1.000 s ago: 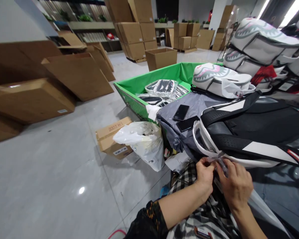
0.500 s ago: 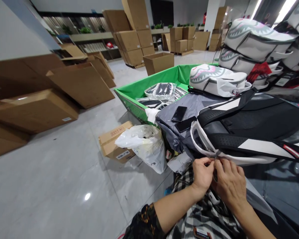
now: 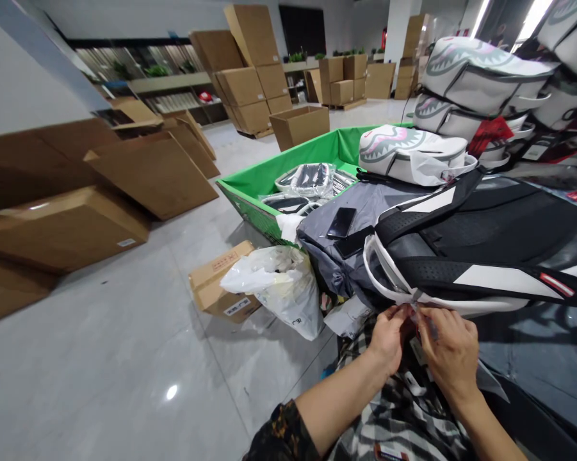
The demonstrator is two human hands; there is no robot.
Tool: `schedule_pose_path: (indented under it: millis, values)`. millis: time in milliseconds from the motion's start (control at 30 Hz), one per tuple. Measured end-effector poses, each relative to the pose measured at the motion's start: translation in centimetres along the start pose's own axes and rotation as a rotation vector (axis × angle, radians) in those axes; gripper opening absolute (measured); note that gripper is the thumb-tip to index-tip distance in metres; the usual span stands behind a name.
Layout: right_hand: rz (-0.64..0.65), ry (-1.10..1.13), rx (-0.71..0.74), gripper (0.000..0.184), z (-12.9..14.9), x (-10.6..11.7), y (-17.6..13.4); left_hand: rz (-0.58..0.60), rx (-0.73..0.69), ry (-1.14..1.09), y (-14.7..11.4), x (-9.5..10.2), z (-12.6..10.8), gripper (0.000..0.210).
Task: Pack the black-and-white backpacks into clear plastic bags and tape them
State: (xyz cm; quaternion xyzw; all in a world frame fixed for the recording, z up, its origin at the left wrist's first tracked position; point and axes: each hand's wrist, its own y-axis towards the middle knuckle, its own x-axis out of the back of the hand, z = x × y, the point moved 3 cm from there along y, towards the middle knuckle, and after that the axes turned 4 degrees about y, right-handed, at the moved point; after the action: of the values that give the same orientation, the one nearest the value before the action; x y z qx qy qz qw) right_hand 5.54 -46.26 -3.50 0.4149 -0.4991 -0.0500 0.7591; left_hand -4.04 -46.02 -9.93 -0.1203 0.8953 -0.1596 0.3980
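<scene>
A backpack (image 3: 490, 224) with black padded straps and white trim lies strap side up in front of me. At its near edge my left hand (image 3: 390, 336) and my right hand (image 3: 446, 342) meet, both with fingers pinched. Between the fingertips is a small grey strip (image 3: 417, 297) hanging from the white trim; its lower part is mostly hidden by my fingers. Two dark phones, one (image 3: 342, 222) beyond the other (image 3: 354, 242), rest on the grey plastic-covered stack left of the backpack. Below my hands is black-and-white checked cloth (image 3: 365, 422).
A green-lined bin (image 3: 288, 153) holds wrapped bags. White backpacks with shark-mouth prints (image 3: 485, 70) are piled at the right. A white plastic bag (image 3: 283, 282) and a small carton (image 3: 221, 275) stand on the floor. Large cartons (image 3: 154, 173) lean at the left.
My hands have turned slightly, and the grey strip between them shows more now. The view has shifted a little; the backpack and the phones lie as before.
</scene>
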Motion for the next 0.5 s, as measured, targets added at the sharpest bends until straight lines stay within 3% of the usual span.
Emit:
schedule_pose_path:
  millis: [100,333,500]
  values:
    - [0.004,0.08,-0.059,0.02,-0.4,-0.2,-0.5,0.019,0.066,-0.104,0.9,-0.5,1.5,0.054]
    - [0.078,0.347,-0.337,0.038,-2.5,-0.5,-0.7,0.122,-0.085,0.106,1.0,0.4,0.9,0.047]
    - [0.106,0.411,-0.43,0.037,-2.7,-0.8,-0.9,0.217,0.185,-0.084,0.6,-0.3,2.3,0.059]
